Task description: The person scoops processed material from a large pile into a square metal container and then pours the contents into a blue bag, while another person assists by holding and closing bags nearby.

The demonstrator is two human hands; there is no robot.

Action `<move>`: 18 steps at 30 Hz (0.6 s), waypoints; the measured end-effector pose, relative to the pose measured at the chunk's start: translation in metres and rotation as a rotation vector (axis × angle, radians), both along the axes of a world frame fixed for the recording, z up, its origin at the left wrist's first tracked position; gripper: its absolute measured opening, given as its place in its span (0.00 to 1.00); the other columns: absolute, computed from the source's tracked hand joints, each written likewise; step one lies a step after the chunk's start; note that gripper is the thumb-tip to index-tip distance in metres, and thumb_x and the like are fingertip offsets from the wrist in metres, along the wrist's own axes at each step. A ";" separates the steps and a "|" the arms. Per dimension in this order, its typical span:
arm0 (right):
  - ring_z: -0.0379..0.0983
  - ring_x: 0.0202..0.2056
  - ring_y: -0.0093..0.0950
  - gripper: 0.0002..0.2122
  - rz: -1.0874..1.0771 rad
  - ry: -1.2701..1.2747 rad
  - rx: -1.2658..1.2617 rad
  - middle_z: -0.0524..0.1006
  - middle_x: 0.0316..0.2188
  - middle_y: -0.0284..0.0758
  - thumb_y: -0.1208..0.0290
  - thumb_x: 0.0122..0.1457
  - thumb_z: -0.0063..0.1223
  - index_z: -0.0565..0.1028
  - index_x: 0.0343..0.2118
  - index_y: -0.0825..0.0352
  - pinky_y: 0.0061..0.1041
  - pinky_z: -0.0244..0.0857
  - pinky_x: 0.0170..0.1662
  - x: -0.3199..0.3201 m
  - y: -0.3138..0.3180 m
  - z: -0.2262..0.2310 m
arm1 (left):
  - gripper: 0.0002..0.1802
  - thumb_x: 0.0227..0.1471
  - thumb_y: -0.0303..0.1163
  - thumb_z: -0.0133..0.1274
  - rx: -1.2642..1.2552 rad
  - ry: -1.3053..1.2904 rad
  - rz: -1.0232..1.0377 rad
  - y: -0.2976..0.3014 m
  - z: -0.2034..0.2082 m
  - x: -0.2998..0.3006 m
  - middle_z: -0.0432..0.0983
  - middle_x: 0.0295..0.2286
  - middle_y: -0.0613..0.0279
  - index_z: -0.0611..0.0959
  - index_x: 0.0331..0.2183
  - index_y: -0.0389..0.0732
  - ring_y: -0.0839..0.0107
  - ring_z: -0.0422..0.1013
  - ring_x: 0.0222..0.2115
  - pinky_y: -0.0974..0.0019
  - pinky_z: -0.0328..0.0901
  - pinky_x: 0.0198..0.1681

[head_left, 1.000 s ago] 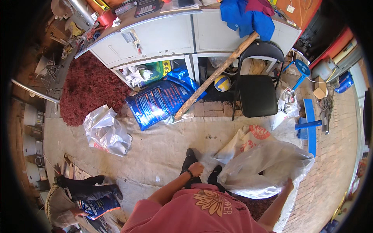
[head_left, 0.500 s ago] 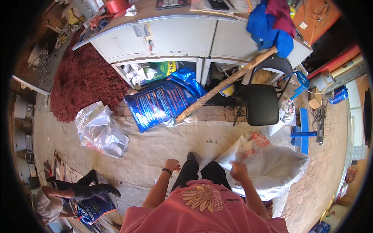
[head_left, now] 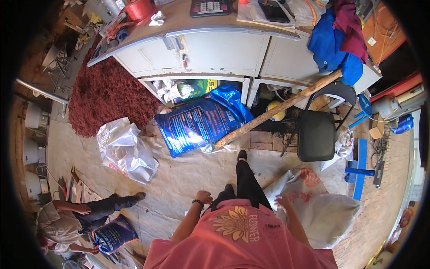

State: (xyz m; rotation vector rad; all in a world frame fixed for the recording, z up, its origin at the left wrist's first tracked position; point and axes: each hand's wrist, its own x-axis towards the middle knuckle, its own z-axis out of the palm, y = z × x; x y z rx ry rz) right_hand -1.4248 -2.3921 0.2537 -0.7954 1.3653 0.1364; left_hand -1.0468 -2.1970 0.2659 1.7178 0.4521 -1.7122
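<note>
My left hand (head_left: 204, 197), with a dark beaded bracelet on its wrist, hangs beside my left thigh, fingers loosely bent and nothing seen in them. On the other side, my right hand (head_left: 282, 203) hangs by my right hip, fingers apart and empty. Nearest to it is a large white plastic sack (head_left: 324, 215) with red print, bulging on the floor at the right; the hand overlaps its left edge in view, and I cannot tell whether they touch. Ahead, a shiny blue bag (head_left: 190, 127) leans against the cabinet, near the foot of a long wooden pole (head_left: 277, 110).
A crumpled silvery bag (head_left: 123, 150) lies left, before a dark red heap (head_left: 109, 96). Another person (head_left: 62, 222) sits at lower left with a blue bag (head_left: 114, 235). A black chair (head_left: 317, 136) stands right of the white cabinet (head_left: 215, 54), whose top holds a calculator (head_left: 210, 7).
I have stepped forward, one foot now well ahead, and the cabinet looks nearer. My right hand has dropped back toward my hip. The other person's leg has shifted.
</note>
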 end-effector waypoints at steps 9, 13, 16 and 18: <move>0.66 0.23 0.33 0.05 0.783 0.133 -1.360 0.67 0.18 0.37 0.68 0.33 0.47 0.67 0.16 0.61 0.29 0.59 0.26 0.077 -0.208 -0.072 | 0.17 0.43 0.33 0.31 -0.159 -0.124 -0.023 -0.099 0.011 0.054 0.67 0.25 0.41 0.66 0.33 0.32 0.54 0.67 0.25 0.56 0.64 0.24; 0.64 0.29 0.32 0.14 -0.035 0.427 -0.684 0.66 0.30 0.39 0.74 0.36 0.49 0.68 0.31 0.66 0.31 0.58 0.28 0.142 -0.376 0.003 | 0.16 0.40 0.39 0.37 -0.346 -0.411 -0.658 -0.075 -0.023 0.064 0.69 0.29 0.52 0.72 0.28 0.39 0.59 0.67 0.28 0.58 0.62 0.28; 0.63 0.28 0.29 0.27 -0.496 0.334 -0.742 0.62 0.39 0.40 0.69 0.37 0.51 0.58 0.44 0.70 0.27 0.57 0.27 0.161 -0.451 0.030 | 0.14 0.35 0.45 0.42 -0.181 -0.731 -1.557 -0.100 0.024 0.049 0.69 0.19 0.59 0.72 0.14 0.46 0.61 0.66 0.23 0.60 0.60 0.24; 0.63 0.29 0.30 0.28 -0.567 0.444 -0.701 0.63 0.38 0.41 0.67 0.36 0.52 0.58 0.42 0.72 0.27 0.57 0.27 0.156 -0.502 0.014 | 0.14 0.34 0.39 0.42 -0.359 -0.349 -0.818 -0.051 -0.006 0.052 0.69 0.24 0.54 0.72 0.26 0.41 0.59 0.67 0.26 0.60 0.62 0.26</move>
